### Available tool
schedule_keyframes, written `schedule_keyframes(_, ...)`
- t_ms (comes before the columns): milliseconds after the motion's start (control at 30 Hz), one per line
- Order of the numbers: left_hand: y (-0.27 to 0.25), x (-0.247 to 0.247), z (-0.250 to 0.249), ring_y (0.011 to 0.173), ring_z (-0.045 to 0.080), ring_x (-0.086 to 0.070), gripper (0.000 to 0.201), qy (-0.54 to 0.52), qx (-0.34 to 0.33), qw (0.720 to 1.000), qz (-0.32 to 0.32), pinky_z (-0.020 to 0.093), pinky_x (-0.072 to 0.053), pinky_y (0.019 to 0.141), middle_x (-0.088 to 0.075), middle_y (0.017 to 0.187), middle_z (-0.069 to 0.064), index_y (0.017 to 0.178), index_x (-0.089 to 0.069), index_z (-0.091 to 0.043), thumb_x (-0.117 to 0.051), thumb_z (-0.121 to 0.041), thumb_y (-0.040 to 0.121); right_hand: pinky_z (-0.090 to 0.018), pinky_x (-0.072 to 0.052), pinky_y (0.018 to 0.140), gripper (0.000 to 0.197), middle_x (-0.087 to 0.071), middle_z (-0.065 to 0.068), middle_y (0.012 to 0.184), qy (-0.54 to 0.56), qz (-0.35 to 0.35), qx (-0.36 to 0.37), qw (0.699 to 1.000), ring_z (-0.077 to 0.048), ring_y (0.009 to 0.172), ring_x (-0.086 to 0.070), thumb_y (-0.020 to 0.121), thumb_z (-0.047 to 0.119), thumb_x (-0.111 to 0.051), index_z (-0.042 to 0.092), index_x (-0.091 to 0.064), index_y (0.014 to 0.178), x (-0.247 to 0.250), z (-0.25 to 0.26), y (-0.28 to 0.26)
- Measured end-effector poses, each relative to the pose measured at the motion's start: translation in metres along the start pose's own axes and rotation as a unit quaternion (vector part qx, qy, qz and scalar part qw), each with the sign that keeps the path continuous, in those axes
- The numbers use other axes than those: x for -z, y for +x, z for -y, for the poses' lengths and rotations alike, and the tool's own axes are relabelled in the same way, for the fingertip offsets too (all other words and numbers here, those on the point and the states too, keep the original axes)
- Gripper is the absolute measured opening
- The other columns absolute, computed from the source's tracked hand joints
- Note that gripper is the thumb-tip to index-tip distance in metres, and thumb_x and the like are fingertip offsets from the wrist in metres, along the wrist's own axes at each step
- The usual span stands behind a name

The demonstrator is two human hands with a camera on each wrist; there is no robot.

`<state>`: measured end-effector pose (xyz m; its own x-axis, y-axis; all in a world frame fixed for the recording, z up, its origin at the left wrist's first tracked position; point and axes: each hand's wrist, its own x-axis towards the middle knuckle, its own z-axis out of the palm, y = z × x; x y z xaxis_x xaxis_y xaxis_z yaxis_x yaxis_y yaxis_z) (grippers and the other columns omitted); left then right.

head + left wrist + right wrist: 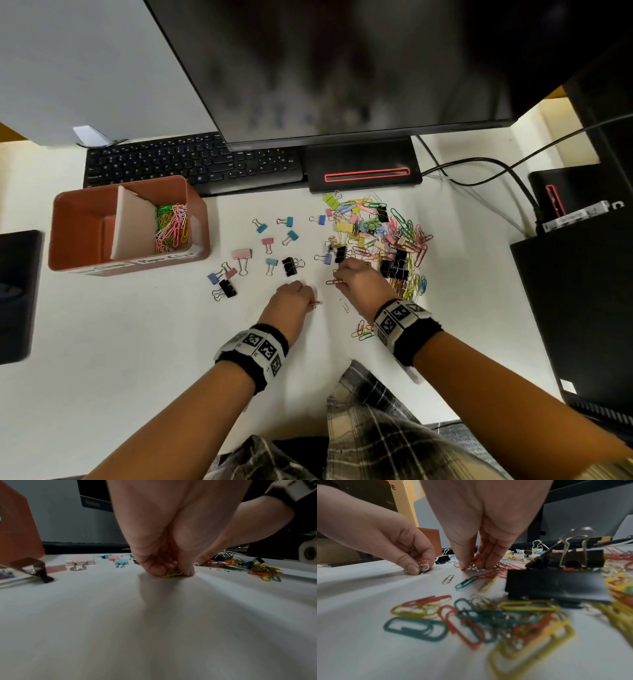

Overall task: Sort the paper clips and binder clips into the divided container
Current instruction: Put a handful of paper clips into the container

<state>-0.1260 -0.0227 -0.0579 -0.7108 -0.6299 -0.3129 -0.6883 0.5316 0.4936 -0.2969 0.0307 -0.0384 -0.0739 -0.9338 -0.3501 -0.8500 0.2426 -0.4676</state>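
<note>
A terracotta divided container [85, 219] stands at the left; its right compartment holds coloured paper clips [171, 224]. Loose binder clips [270, 245] lie mid-table. A mixed pile of paper and binder clips [376, 236] lies to the right. My left hand [301, 287] rests on the table with its fingers curled round a small bunch of paper clips [423, 565]; in the left wrist view yellow paper clips [171, 573] show between its fingertips. My right hand [339, 274], at the pile's near-left edge, pinches an orange-red paper clip [334, 282] against the table.
A black keyboard [191, 161], a monitor [342, 68] and its base [363, 168] line the back. Cables [479, 171] and black boxes [582, 291] fill the right side. A few paper clips [363, 330] lie by my right wrist, and a silver one [345, 305] between the hands.
</note>
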Motion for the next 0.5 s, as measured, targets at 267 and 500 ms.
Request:
schedule_keyframes(267,-0.006,0.008,-0.001,0.064,0.033,-0.057,0.016,0.021,-0.024,0.999,-0.005,0.032,-0.045,0.059,-0.058,0.076,0.013,0.078,-0.063,-0.007,-0.069,0.006,0.071,-0.040,-0.050,0.087,0.023,-0.064,-0.017,0.108,0.008,0.028,-0.053,0.998,-0.032,0.101,-0.060,0.088,0.005,-0.052,0.006,-0.060,0.110,0.003,0.009,0.015)
schedule_keyframes(500,-0.012,0.022,0.007,0.082,0.032,-0.058,0.005,-0.001,-0.014,1.000,0.000,0.026,-0.037,0.068,-0.064,0.085,0.015,0.089,-0.062,-0.003,-0.059,-0.002,0.085,-0.036,-0.048,0.083,0.020,-0.061,-0.015,0.107,-0.046,0.079,-0.043,0.995,-0.030,0.097,-0.059,0.090,0.006,-0.050,0.008,-0.063,0.105,0.000,0.016,0.017)
